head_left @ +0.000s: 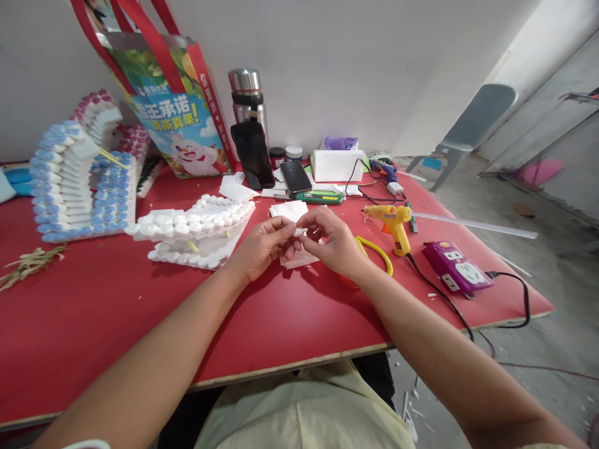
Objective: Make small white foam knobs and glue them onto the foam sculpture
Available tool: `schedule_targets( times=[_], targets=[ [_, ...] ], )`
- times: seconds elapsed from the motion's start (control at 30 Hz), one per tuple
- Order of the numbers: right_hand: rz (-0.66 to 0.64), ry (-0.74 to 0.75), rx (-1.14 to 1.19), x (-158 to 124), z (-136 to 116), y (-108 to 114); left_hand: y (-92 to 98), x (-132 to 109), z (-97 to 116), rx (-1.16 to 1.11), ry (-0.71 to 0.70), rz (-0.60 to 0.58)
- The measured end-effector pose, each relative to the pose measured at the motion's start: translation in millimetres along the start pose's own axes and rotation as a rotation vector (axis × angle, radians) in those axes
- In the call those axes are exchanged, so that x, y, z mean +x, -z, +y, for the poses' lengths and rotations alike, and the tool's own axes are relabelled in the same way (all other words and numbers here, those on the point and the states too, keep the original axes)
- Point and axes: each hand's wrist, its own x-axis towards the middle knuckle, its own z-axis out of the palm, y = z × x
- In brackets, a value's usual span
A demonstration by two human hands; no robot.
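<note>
My left hand (pixel 264 246) and my right hand (pixel 330 240) meet above the red table (pixel 116 312), both pinching one small white piece (pixel 299 232) between their fingertips. Under the hands lie more white foam pieces (pixel 299 259), and a small stack of white squares (pixel 289 210) sits just behind. To the left of my left hand rests a white craft panel (pixel 196 227) covered in rows of rolled white pieces. A yellow hot glue gun (pixel 395 224) stands to the right of my right hand.
A blue-and-white rolled-piece model (pixel 79 184) stands at the left. At the back are a printed shopping bag (pixel 173 106), a steel flask (pixel 247 96), two phones (pixel 255 156), a white box (pixel 337 165). A purple power strip (pixel 456 268) lies at the right; a grey chair (pixel 468 128) stands beyond.
</note>
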Motion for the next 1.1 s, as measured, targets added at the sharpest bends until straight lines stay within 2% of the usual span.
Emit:
schedule_targets(
  times=[0.2,0.27,0.33,0.4,0.47,0.6,0.7,0.83,0.93,1.1],
  targets=[
    [0.002,-0.025,-0.12,-1,0,5,-2.6,1,0,-0.003,-0.02,0.02],
    [0.029,-0.071,-0.303,-5,-5,15,-2.1,1,1,-0.048,-0.018,0.058],
    [0.043,-0.168,-0.609,-14,-10,28,0.2,1,2,-0.111,-0.018,0.094],
    [-0.004,-0.253,-0.904,-26,-12,41,3.6,2,1,-0.177,-0.015,0.108],
    [-0.092,-0.271,-1.092,-39,-10,49,6.7,3,1,-0.23,-0.008,0.105],
    [-0.246,-0.284,-1.261,-49,-5,51,8.6,4,1,-0.303,0.019,0.091],
    [-0.324,-0.412,-1.263,-40,-4,53,7.8,3,1,-0.342,0.029,0.085],
    [-0.367,-0.542,-1.172,-28,-3,66,6.9,1,2,-0.363,0.033,0.108],
    [-0.303,-0.555,-1.014,-32,0,79,5.9,1,3,-0.375,0.037,0.127],
    [-0.109,-0.428,-0.452,-50,-6,87,2.8,2,2,-0.422,0.028,0.167]
  ],
)
